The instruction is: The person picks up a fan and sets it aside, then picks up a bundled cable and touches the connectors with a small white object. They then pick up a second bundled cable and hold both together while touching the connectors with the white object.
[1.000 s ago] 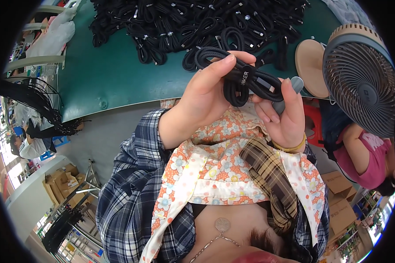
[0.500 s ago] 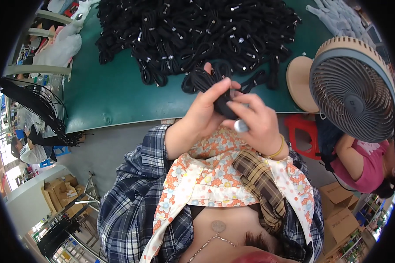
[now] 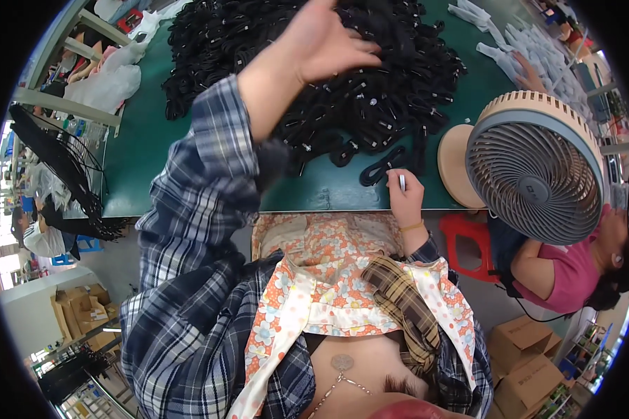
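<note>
A broad heap of black coiled cables (image 3: 370,105) with small shiny plugs covers much of the far table. Over the heap reaches my left hand (image 3: 328,45), its fingers stretched out and nothing visible in them. Part of the heap is hidden behind that hand and its plaid sleeve. My right hand (image 3: 407,199) is closed at the table's near edge. Between its fingers shows a small pale stick-like thing (image 3: 402,182), whose kind I cannot make out. One looped black cable (image 3: 381,167) lies right beside those fingers.
A beige-and-grey fan (image 3: 534,174) stands on the green table (image 3: 143,167) at right. Pale plastic bags (image 3: 538,59) lie behind it, with another person's hand (image 3: 530,73) among them. Black cables (image 3: 63,167) hang at left. A red stool (image 3: 467,251) is below the table's right side.
My left hand has left the black cable bundle it held and reached up over the heap, fingers spread. My right hand has moved down toward the table edge with the pale thing.
</note>
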Tool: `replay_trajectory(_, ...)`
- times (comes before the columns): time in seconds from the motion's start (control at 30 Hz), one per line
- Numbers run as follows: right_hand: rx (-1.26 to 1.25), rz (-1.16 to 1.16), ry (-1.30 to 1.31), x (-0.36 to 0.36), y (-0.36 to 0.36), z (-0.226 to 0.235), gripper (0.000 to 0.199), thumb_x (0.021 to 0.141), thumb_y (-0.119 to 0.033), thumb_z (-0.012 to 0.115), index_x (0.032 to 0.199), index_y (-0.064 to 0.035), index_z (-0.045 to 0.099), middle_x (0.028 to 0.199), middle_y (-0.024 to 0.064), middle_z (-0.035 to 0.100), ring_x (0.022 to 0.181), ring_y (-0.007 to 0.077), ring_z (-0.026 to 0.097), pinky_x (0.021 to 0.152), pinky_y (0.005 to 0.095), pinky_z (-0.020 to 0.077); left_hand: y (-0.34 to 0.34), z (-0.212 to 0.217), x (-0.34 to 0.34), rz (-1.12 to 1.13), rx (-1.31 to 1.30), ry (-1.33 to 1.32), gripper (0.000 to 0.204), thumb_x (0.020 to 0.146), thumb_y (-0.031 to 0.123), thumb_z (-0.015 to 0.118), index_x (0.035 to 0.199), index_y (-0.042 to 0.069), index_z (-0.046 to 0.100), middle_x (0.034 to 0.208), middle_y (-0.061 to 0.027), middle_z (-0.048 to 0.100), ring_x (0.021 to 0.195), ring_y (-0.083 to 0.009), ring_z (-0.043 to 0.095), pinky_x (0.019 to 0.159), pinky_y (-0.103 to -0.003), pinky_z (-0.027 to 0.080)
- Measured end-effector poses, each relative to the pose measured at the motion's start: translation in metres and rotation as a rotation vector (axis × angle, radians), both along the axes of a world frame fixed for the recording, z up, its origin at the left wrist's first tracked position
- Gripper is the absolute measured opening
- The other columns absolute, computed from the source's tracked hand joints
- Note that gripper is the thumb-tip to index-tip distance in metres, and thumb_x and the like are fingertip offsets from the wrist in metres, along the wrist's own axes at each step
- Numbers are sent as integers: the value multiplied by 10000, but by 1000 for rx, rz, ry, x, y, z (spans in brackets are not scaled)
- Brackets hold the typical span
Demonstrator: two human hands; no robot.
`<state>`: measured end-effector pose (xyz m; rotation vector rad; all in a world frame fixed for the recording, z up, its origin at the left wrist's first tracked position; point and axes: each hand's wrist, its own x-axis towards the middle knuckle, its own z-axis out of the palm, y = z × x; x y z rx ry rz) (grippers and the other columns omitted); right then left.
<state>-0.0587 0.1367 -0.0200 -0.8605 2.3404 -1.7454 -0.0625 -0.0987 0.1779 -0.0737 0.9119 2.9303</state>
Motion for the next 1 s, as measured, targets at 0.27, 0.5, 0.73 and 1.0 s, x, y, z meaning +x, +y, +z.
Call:
replay_trajectory(0.27, -3, 15, 20, -2, -3, 14, 86, 752, -40, 529, 684, 13, 524, 591, 38, 496, 547, 84, 446, 502, 215, 362, -25, -103, 68, 178, -2121, -294, 554, 683, 371, 612, 1092, 51, 419, 996, -103, 470, 907, -259, 499, 793, -409, 372)
replay_trajectory(0.5, -9, 30, 114, 4, -5, 17, 78, 739, -28, 533, 683, 23, 514, 599, 59, 500, 550, 107, 456, 513, 227, 371, -19, -152, 94, 271, -2253, -337, 476, 647, 347, 628, 988, 49, 481, 926, -116, 483, 819, -299, 513, 712, -456, 375)
replay_trajectory(0.73, -18, 22, 110, 5, -4, 9, 77, 739, -27, 531, 684, 23, 514, 615, 62, 510, 559, 108, 459, 523, 224, 373, -1, -134, 114, 382, -1973, -382, 409, 645, 267, 638, 932, 21, 482, 870, -129, 480, 779, -311, 515, 627, -389, 432)
replay_trajectory(1.0, -24, 31, 121, 2, -7, 2, 75, 742, -29, 531, 689, 22, 519, 618, 60, 512, 557, 103, 454, 523, 219, 371, 9, -163, 125, 531, -2149, -403, 475, 617, 247, 655, 970, -4, 460, 874, -146, 479, 770, -325, 514, 638, -381, 435)
